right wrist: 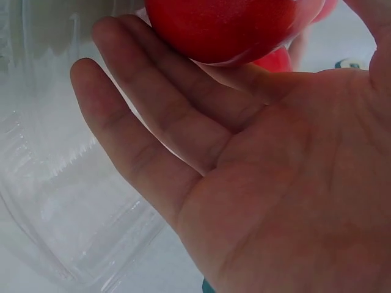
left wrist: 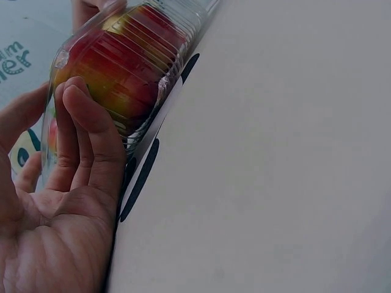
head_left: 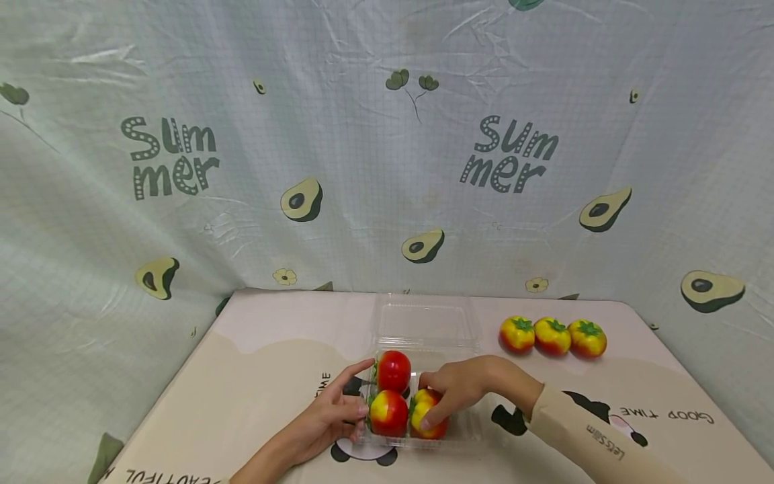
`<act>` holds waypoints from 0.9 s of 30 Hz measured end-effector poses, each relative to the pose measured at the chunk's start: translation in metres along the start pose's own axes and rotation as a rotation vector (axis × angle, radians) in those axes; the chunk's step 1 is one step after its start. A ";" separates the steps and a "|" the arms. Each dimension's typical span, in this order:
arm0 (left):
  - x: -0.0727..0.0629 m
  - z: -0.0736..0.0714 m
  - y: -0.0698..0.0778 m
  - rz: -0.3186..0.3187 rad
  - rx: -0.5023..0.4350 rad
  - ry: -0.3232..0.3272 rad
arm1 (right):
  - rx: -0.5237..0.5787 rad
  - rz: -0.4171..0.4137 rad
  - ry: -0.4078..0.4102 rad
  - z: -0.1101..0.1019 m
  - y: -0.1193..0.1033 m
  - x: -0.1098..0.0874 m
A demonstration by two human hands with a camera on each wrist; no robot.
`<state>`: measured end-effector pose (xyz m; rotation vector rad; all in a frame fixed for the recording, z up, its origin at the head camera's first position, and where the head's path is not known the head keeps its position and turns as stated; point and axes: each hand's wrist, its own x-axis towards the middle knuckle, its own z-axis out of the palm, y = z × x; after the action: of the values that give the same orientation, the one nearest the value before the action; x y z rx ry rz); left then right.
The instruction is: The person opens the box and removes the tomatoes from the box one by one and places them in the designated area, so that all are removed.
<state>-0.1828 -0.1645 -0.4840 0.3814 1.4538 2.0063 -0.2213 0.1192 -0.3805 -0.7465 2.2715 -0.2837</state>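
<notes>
A clear plastic container [head_left: 464, 429] lies on the table with its lid folded back. Two red-and-yellow persimmons, a far one [head_left: 394, 371] and a near one [head_left: 388, 413], sit in its left half. My left hand [head_left: 323, 420] holds the container's left side, forefinger stretched toward the far part; in the left wrist view bent fingers [left wrist: 101, 125] press its ribbed wall. My right hand [head_left: 459, 388] grips a third persimmon [head_left: 437, 431] inside, thumb in front and forefinger behind. The right wrist view shows its red underside [right wrist: 226, 27] against the fingers, the other fingers extended.
Three more persimmons [head_left: 553, 337] stand in a row at the table's back right. The clear lid [head_left: 426, 321] lies open behind the container. A printed cloth [head_left: 363, 148] hangs behind the patterned table [head_left: 260, 390].
</notes>
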 end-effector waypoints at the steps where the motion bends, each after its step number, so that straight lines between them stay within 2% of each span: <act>1: 0.000 0.000 0.000 0.002 0.001 -0.001 | -0.001 0.001 0.004 0.000 0.000 -0.001; 9: 0.000 0.001 0.000 0.001 0.006 0.003 | 0.009 -0.001 0.031 -0.002 0.003 -0.006; 18: 0.000 0.000 -0.001 0.008 0.012 0.000 | 0.037 -0.010 0.099 -0.008 0.008 -0.020; 27: 0.000 0.000 -0.002 0.012 0.012 -0.004 | 0.090 -0.055 0.154 -0.013 0.016 -0.035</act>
<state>-0.1821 -0.1643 -0.4855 0.4000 1.4650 2.0052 -0.2173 0.1525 -0.3578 -0.7638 2.3667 -0.4813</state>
